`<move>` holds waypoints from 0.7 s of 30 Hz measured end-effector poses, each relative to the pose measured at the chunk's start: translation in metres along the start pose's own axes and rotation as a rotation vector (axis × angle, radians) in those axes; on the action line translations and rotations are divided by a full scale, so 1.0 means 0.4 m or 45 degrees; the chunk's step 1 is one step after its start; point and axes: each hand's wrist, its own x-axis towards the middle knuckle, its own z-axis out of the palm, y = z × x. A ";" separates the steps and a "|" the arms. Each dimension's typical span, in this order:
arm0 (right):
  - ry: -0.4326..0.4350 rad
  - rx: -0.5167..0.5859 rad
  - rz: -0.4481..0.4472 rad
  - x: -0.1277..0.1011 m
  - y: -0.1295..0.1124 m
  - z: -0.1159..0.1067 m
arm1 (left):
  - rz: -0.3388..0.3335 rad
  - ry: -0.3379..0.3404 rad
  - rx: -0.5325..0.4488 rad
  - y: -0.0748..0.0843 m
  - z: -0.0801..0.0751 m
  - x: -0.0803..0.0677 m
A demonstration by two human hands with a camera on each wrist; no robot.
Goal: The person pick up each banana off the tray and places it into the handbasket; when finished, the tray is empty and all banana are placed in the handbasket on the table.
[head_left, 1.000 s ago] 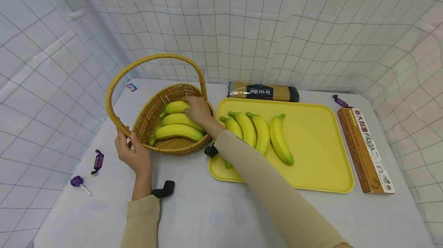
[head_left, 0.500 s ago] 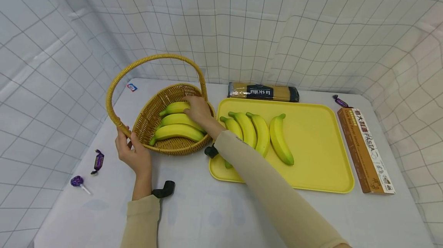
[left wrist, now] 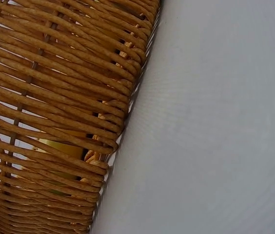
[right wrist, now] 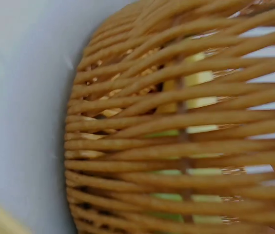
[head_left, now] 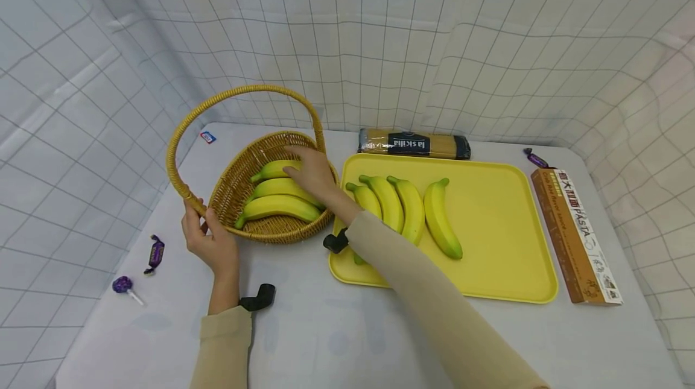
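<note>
At the left stands a wicker basket (head_left: 228, 184) with a tall hooped handle; its weave fills much of both wrist views. My left hand (head_left: 209, 238) grips the basket at the near foot of the handle. Inside lie three bananas (head_left: 279, 207) side by side, stems toward the left. Over the farthest banana (head_left: 271, 169) is my right hand (head_left: 312, 172), fingers and thumb spread apart and holding nothing. It partly covers that banana's right end. On the yellow tray (head_left: 499, 226) lie several more bananas (head_left: 442, 220), the leftmost partly behind my right forearm.
A pasta packet (head_left: 412, 144) lies behind the tray. A long pasta box (head_left: 575, 238) is at the tray's right, with a purple candy (head_left: 536, 158) behind it. On the left are another purple candy (head_left: 154, 254), a lollipop (head_left: 123, 285) and a small blue-red packet (head_left: 208, 137).
My right hand has lifted slightly off the farthest banana, its thumb and fingers parting. The left hand keeps its grip on the basket.
</note>
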 end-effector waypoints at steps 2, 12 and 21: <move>0.015 0.057 -0.012 -0.017 -0.002 -0.018 | -0.002 0.001 0.002 -0.020 0.002 0.002; 0.118 0.307 -0.069 -0.158 -0.006 -0.123 | -0.018 -0.024 -0.010 -0.040 0.002 0.001; 0.269 0.490 -0.044 -0.299 0.032 -0.254 | -0.028 0.001 -0.011 -0.039 0.004 -0.001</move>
